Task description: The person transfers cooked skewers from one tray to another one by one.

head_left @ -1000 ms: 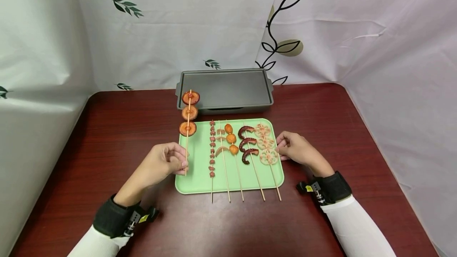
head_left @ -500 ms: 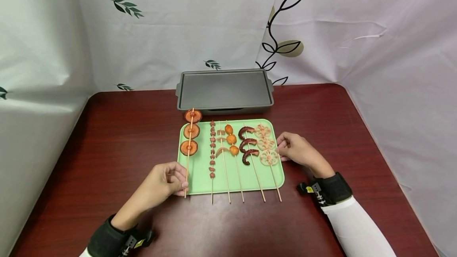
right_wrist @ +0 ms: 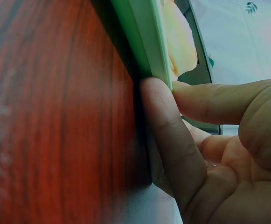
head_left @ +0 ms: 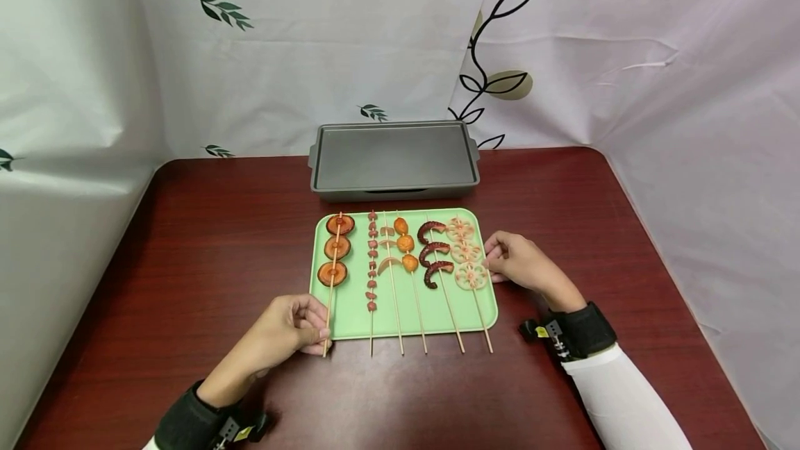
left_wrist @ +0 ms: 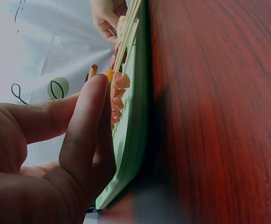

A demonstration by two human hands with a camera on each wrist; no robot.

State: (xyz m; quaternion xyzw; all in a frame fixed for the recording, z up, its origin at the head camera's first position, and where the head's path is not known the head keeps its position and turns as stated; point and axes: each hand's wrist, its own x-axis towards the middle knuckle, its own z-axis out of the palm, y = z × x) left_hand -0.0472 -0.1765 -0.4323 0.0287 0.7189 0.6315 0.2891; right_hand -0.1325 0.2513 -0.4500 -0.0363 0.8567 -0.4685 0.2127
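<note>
- Head view: left hand [head_left: 289,328] lay curled at the near-left corner of the green tray [head_left: 350,311], fingers pinching the bare end of the mushroom skewer [head_left: 332,273], which lay along the tray's left side. Right hand [head_left: 515,262] gripped the tray's right edge.
- Left wrist view: fingers [left_wrist: 86,126] closed around the skewer stick beside the tray rim.
- Right wrist view: fingertips [right_wrist: 165,126] clamped on the tray's rim, on the wooden table [right_wrist: 46,116].

You face a dark red wooden table [head_left: 187,228] backed by white drapes [head_left: 312,54] printed with leaves; lighting is even.
</note>
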